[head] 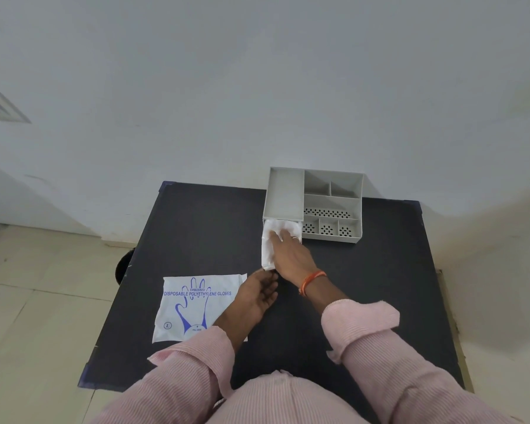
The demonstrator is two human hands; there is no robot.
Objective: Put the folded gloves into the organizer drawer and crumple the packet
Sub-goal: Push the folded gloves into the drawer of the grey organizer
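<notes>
My R hand [291, 255], grip spread, presses flat on folded gloves [268, 246] in open drawer [266, 267], long axis running away from me into organizer [334, 206]; L hand [257, 296] at drawer's near end, grip unclear; packet [196, 304] flat on worktop [196, 228], nearer L.

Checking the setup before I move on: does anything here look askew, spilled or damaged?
Nothing damaged or spilled. The drawer is pulled out of the organizer, with the folded gloves in it under the right hand; the packet lies flat, uncrumpled.
</notes>
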